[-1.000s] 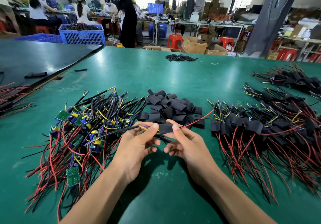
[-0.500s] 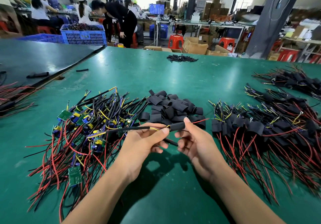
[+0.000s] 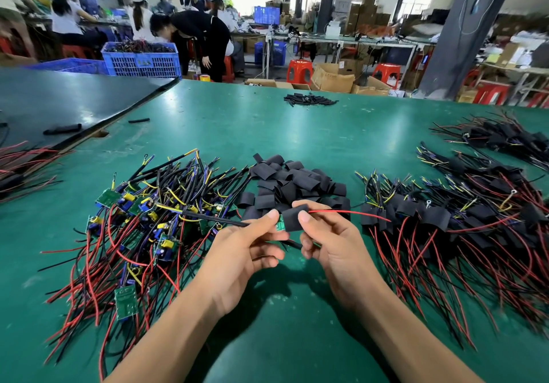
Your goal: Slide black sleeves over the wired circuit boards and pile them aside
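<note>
While both hands hold the assembly above the tabletop [image 3: 267, 127]: the long axis of the work runs from 9 o'clock to 3 o'clock.
Left hand [image 3: 237, 252]: fingers [image 3: 269, 219] pinch the circuit board [image 3: 279, 224] at its exposed green edge; the black lead [image 3: 214, 219] trails toward 9 o'clock.
Right hand [image 3: 329, 243]: fingers [image 3: 307, 219] pinch the black sleeve [image 3: 292, 219].
Sleeve position: covers most of the board; the uncovered edge lies at 9 o'clock of the sleeve, touching the left thumb.
Red wire [image 3: 347, 212]: exits the sleeve mouth toward 3 o'clock.
Step, as judged: seating the sleeve; travel needed is toward 9 o'clock, along the axis.
Nearer hand for piling: the right one; the sleeved pile [image 3: 445, 213] lies at 3 o'clock of it.
Loose sleeves [image 3: 291, 180]: at 12 o'clock of the hands.
Bare boards [image 3: 142, 222]: at 9 o'clock.
</note>
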A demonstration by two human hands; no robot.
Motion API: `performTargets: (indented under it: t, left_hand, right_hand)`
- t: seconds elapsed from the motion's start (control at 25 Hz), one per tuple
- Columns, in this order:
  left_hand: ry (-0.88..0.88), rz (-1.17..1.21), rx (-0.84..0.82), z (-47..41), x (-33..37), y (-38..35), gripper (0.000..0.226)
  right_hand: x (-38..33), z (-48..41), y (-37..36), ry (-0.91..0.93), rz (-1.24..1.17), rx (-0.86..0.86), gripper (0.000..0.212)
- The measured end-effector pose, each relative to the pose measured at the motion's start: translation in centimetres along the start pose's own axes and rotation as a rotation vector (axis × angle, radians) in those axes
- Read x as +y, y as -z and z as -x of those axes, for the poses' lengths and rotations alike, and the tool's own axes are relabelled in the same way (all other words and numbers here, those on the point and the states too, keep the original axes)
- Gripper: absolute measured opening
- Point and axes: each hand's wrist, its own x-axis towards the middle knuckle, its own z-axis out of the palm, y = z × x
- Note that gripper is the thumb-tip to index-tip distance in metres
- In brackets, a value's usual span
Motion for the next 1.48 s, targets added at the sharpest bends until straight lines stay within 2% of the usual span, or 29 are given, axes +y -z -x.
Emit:
performTargets:
  t: [0.32, 0.44, 0.6, 0.72, 0.92, 1.16, 1.28, 1.48]
  left_hand:
    - [0.06, -0.004, 0.016, -0.1, -0.2, 0.0, 0.027]
    - [0.063, 0.021, 0.022, -0.2, -0.1, 0.0, 0.028]
    - [-0.034, 0.05, 0.011, -0.1, -0.2, 0.0, 0.023]
    - [-0.137, 0.043, 0.029, -0.1, -0.5, 0.0, 0.031]
    - [-0.218, -0.036, 0.024, -0.1, -0.9, 0.0, 0.031]
    - [-0.218, -0.072, 0.015, 0.0, -0.9, 0.0, 0.022]
    - [-0.212, -0.064, 0.004, 0.0, -0.8, 0.0, 0.025]
    - [-0.124, 0.099, 0.02, -0.3, -0.5, 0.1, 0.036]
  right_hand:
    - [-0.6, 0.3, -0.3, 0.074, 0.077, -0.03, 0.019]
    - [-0.8, 0.4, -0.6, 0.084, 0.078, 0.012, 0.019]
    - [-0.9, 0.5, -1.0, -0.051, -0.058, 0.087, 0.01]
    - [-1.1, 0.3, -1.1, -0.184, -0.128, 0.115, 0.021]
    - [-1.1, 0.2, -1.0, -0.2, -0.16, 0.073, 0.032]
    - [-0.9, 0.5, -1.4, -0.22, -0.121, 0.02, 0.037]
    - [-1.0, 0.6, -1.4, -0.227, -0.128, 0.012, 0.033]
    - [-0.9, 0.4, -1.2, -0.197, -0.204, 0.041, 0.032]
